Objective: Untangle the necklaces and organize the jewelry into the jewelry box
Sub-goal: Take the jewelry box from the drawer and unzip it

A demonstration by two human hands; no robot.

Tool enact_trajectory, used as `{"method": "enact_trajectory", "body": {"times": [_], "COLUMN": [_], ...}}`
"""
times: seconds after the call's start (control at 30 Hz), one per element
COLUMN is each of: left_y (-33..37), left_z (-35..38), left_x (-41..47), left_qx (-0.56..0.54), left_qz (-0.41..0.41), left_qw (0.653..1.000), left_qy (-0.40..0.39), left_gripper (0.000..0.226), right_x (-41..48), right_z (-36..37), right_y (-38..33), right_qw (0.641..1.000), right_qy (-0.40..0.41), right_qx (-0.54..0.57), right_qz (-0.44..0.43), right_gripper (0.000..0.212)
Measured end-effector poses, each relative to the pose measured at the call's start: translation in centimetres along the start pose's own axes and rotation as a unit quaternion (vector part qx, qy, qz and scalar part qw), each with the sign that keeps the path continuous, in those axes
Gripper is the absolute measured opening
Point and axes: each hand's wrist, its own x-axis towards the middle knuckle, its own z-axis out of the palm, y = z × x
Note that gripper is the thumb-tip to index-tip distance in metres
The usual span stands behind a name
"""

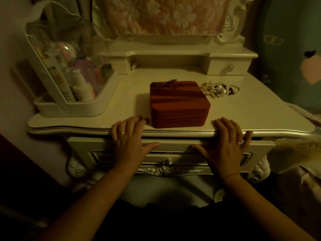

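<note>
While your left grip (128,136) and right grip (227,141) are resting released on the counter (260,117) edge, the closed jewelry box (178,103) is sitting between them and the tangled jewelry (219,89) is lying beyond the right grip; by pulling hastily you are risking tighter knots.

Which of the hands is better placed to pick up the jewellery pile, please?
Probably the right hand: the jewellery pile lies right of the closed box, on that hand's side. The left hand would have to cross the box.

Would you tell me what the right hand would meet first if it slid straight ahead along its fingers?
Most likely the jewelry pile: only bare tabletop shows between it and the right hand. The jewelry box seems just left of that line, though depth is unclear.
</note>
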Motion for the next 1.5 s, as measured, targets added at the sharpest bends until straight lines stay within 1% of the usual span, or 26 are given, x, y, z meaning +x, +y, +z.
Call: {"method": "enact_trajectory", "body": {"times": [0.1,0.2,0.27,0.4,0.43,0.57,0.63,0.7,0.73,0.77,0.83,0.87,0.9,0.93,1.0,1.07,1.13,1.27,1.37,1.5], "left_y": [0.0,0.0,0.0,-0.2,-0.1,0.4,1.3,2.3,2.7,2.9,3.3,3.3,3.4,3.3,3.0,2.1,0.8,-1.1,-1.9,-2.7], "left_z": [0.6,0.6,0.5,0.3,0.2,-0.8,-1.7,-2.8,-3.1,-3.2,-3.6,-3.6,-3.5,-3.3,-2.8,-1.9,-1.1,-0.3,0.2,0.9], "left_x": [-0.1,-0.3,-0.3,-0.5,-0.5,-0.2,0.6,1.8,2.5,3.2,5.0,5.9,6.9,7.9,9.9,11.4,12.5,14.1,14.9,15.1], "left_qx": [0.017,0.036,0.037,0.022,0.015,-0.066,-0.117,-0.196,-0.256,-0.327,-0.457,-0.500,-0.526,-0.539,-0.538,-0.531,-0.523,-0.543,-0.556,-0.571], "left_qz": [0.007,0.009,0.006,0.008,0.006,-0.028,-0.040,-0.066,-0.084,-0.105,-0.162,-0.195,-0.223,-0.243,-0.262,-0.272,-0.281,-0.259,-0.241,-0.217], "left_qw": [0.999,0.999,0.999,1.000,1.000,0.996,0.991,0.975,0.957,0.930,0.859,0.827,0.803,0.789,0.782,0.781,0.780,0.762,0.753,0.744], "left_qy": [0.043,0.039,0.028,0.007,-0.003,-0.046,-0.051,-0.086,-0.111,-0.135,-0.162,-0.167,-0.168,-0.170,-0.176,-0.184,-0.200,-0.239,-0.257,-0.271], "left_gripper": [0.070,0.077,0.077,0.069,0.070,0.086,0.092,0.093,0.092,0.091,0.088,0.087,0.083,0.075,0.062,0.059,0.058,0.045,0.040,0.035], "right_x": [0.3,0.4,0.5,0.2,0.1,0.3,1.2,2.6,3.6,4.7,7.0,8.2,9.3,10.3,11.4,11.5,11.2,11.3,11.6,12.0], "right_z": [0.9,1.7,1.8,0.8,0.4,-1.4,-2.4,-3.5,-4.1,-4.6,-5.3,-5.4,-5.4,-5.4,-4.9,-4.1,-3.2,-3.0,-3.3,-3.7], "right_y": [-0.5,-0.7,-0.7,-0.5,-0.4,-0.8,-1.6,-2.4,-2.8,-3.2,-3.5,-3.3,-3.1,-3.0,-2.9,-3.0,-3.0,-2.8,-2.6,-2.7], "right_qw": [0.999,0.996,0.996,0.999,0.999,0.999,0.994,0.975,0.960,0.943,0.909,0.897,0.890,0.888,0.894,0.904,0.906,0.904,0.899,0.902], "right_qy": [0.047,0.081,0.084,0.047,0.034,-0.008,-0.028,-0.070,-0.095,-0.116,-0.146,-0.157,-0.167,-0.181,-0.218,-0.242,-0.250,-0.255,-0.262,-0.272], "right_qx": [0.002,-0.006,-0.007,-0.006,-0.003,0.052,0.110,0.212,0.264,0.312,0.385,0.407,0.416,0.414,0.389,0.352,0.335,0.334,0.343,0.327], "right_qz": [0.014,0.019,0.023,0.010,0.007,0.015,0.004,0.001,0.007,0.019,0.058,0.077,0.086,0.083,0.045,-0.018,-0.064,-0.071,-0.074,-0.076], "right_gripper": [0.073,0.065,0.066,0.068,0.071,0.081,0.083,0.084,0.083,0.080,0.072,0.069,0.068,0.070,0.082,0.089,0.089,0.079,0.079,0.076]}}
